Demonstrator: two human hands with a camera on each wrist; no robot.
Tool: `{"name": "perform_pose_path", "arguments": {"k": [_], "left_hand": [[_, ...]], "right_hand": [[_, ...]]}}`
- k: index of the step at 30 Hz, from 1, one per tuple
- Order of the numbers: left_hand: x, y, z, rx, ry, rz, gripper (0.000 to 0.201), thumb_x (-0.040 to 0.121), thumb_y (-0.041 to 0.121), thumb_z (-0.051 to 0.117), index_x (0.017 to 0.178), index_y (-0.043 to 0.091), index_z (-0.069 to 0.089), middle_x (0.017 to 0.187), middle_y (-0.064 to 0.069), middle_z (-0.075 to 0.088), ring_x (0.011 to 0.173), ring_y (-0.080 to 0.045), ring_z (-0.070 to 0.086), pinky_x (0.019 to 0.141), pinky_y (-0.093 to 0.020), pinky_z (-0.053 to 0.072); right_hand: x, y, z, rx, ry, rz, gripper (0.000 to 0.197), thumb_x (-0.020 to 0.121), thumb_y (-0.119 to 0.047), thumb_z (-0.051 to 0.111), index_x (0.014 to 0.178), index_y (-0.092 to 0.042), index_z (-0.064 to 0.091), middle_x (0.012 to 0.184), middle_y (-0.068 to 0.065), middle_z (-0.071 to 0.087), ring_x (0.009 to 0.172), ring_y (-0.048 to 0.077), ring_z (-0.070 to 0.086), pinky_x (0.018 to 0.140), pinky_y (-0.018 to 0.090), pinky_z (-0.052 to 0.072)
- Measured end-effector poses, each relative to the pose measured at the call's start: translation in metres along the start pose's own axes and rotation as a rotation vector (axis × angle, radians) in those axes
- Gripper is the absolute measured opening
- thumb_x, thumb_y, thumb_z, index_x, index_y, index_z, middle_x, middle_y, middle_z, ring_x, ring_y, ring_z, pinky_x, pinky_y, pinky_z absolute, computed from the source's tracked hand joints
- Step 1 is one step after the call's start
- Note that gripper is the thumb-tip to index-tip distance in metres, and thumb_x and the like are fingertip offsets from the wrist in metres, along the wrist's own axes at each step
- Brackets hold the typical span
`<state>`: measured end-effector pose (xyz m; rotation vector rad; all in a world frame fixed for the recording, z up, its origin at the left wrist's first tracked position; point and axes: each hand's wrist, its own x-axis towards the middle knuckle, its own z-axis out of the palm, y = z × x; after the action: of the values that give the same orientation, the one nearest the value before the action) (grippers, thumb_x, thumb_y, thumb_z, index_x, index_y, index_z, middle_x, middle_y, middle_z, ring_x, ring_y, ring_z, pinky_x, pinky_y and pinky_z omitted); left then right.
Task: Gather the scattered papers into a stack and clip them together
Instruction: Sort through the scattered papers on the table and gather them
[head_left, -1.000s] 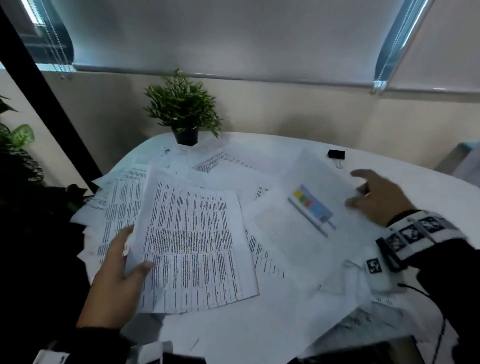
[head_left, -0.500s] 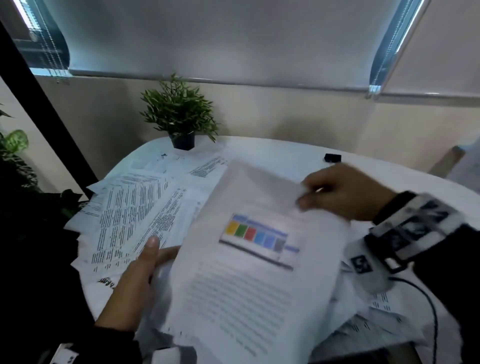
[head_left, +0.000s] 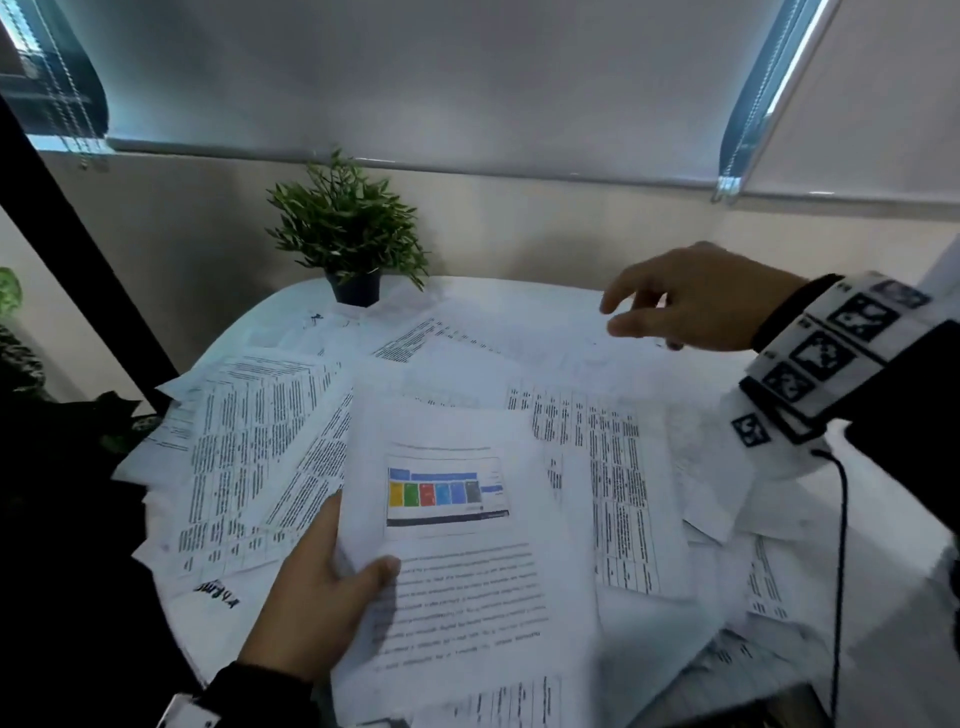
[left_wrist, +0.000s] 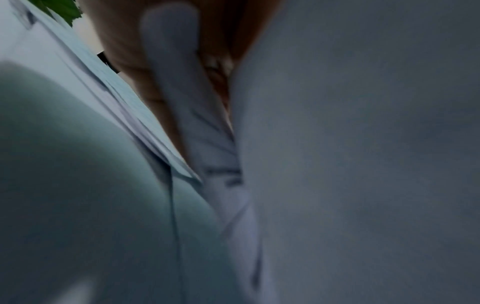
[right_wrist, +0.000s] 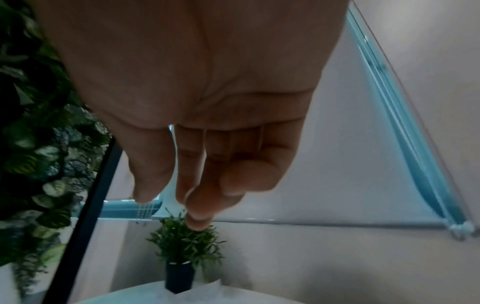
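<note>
Printed papers (head_left: 249, 447) lie scattered over a white round table (head_left: 519, 299). My left hand (head_left: 332, 582) grips a small stack at its left edge, thumb on top; the top sheet (head_left: 457, 551) carries a coloured bar chart. In the left wrist view the fingers (left_wrist: 124, 61) lie under sheets of paper (left_wrist: 363, 164). My right hand (head_left: 685, 301) hovers empty above the far right papers, fingers loosely bent, and in the right wrist view this hand (right_wrist: 197, 144) also holds nothing. The binder clip is hidden behind the right hand.
A small potted plant (head_left: 348, 234) stands at the table's far edge, seen too in the right wrist view (right_wrist: 184, 253). Leafy plants (head_left: 15, 332) and a black frame (head_left: 78, 249) stand to the left. A cable (head_left: 841, 545) hangs from my right wrist.
The right hand carried the chart sheet onto the stack in my left hand, let it go, and moved back to the far right. The left hand now grips the sheet with the others.
</note>
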<state>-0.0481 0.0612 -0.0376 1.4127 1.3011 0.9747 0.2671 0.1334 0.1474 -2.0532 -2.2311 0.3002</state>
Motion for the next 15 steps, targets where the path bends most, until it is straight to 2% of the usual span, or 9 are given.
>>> {"name": "perform_pose_path", "arguments": {"k": [2,4,6,7,8,9,10,12,15], "left_hand": [[0.003,-0.004,-0.002,0.023,0.013,0.004,0.069,0.079,-0.007,0.068,0.126,0.038,0.045,0.106,0.044,0.057,0.102,0.024,0.05,0.091,-0.017,0.039],[0.004,-0.006,-0.004,0.038,0.016,-0.007,0.084,0.08,-0.01,0.065,0.136,0.043,0.033,0.115,0.048,0.05,0.111,0.022,0.045,0.094,-0.012,0.035],[0.005,-0.005,-0.007,0.045,0.004,-0.03,0.095,0.082,-0.01,0.062,0.144,0.048,0.018,0.137,0.037,0.039,0.126,0.006,0.038,0.102,-0.019,0.029],[0.005,-0.004,-0.008,0.048,-0.002,-0.053,0.099,0.083,-0.009,0.06,0.146,0.048,0.011,0.144,0.032,0.028,0.131,0.003,0.03,0.105,-0.021,0.024],[0.004,-0.004,-0.008,0.044,0.002,-0.07,0.1,0.085,-0.009,0.059,0.146,0.049,0.006,0.146,0.031,0.018,0.133,0.004,0.022,0.106,-0.021,0.019],[0.003,-0.006,-0.009,0.038,-0.001,-0.074,0.1,0.086,-0.008,0.058,0.146,0.05,0.004,0.146,0.032,0.012,0.134,0.005,0.015,0.107,-0.02,0.015],[0.003,-0.007,-0.009,0.025,-0.017,-0.068,0.097,0.087,-0.009,0.057,0.145,0.05,0.006,0.146,0.033,0.011,0.135,0.007,0.011,0.107,-0.019,0.012],[0.005,-0.013,-0.01,0.001,-0.05,-0.071,0.085,0.087,-0.01,0.055,0.138,0.05,0.023,0.143,0.031,0.023,0.136,0.006,0.017,0.108,-0.017,0.014],[0.007,-0.024,-0.013,0.007,-0.077,-0.099,0.064,0.086,-0.009,0.057,0.119,0.046,0.053,0.129,0.026,0.05,0.129,-0.001,0.041,0.1,-0.012,0.028]], "right_hand": [[0.012,0.008,-0.002,-0.137,-0.074,0.094,0.024,0.086,-0.044,0.06,0.106,-0.03,0.062,0.082,-0.016,0.065,0.057,0.006,0.064,0.07,0.024,0.044],[0.027,0.016,0.006,-0.363,-0.232,0.181,0.041,0.086,-0.047,0.061,0.118,-0.022,0.059,0.09,-0.009,0.063,0.057,0.005,0.057,0.069,0.023,0.044],[0.04,0.021,0.021,-0.472,-0.417,0.275,0.058,0.085,-0.049,0.061,0.128,-0.01,0.055,0.102,0.001,0.063,0.054,0.003,0.048,0.064,0.018,0.045],[0.045,0.024,0.032,-0.463,-0.482,0.331,0.066,0.084,-0.051,0.06,0.13,-0.004,0.053,0.103,0.005,0.064,0.055,0.007,0.049,0.059,0.016,0.044],[0.047,0.026,0.043,-0.437,-0.518,0.386,0.073,0.083,-0.055,0.059,0.131,-0.001,0.05,0.106,0.008,0.066,0.06,0.011,0.053,0.059,0.015,0.044],[0.049,0.028,0.056,-0.399,-0.527,0.438,0.08,0.081,-0.059,0.058,0.133,0.001,0.048,0.111,0.011,0.067,0.068,0.015,0.056,0.065,0.018,0.045],[0.05,0.032,0.07,-0.35,-0.511,0.486,0.088,0.078,-0.063,0.059,0.135,0.003,0.046,0.117,0.013,0.066,0.076,0.018,0.06,0.074,0.023,0.046],[0.052,0.035,0.094,-0.263,-0.459,0.55,0.099,0.069,-0.065,0.065,0.137,0.003,0.043,0.126,0.014,0.061,0.1,0.024,0.065,0.087,0.03,0.046],[0.053,0.04,0.118,-0.208,-0.395,0.646,0.115,0.058,-0.065,0.073,0.143,-0.001,0.03,0.143,0.016,0.043,0.126,0.028,0.046,0.099,0.033,0.037]]}}
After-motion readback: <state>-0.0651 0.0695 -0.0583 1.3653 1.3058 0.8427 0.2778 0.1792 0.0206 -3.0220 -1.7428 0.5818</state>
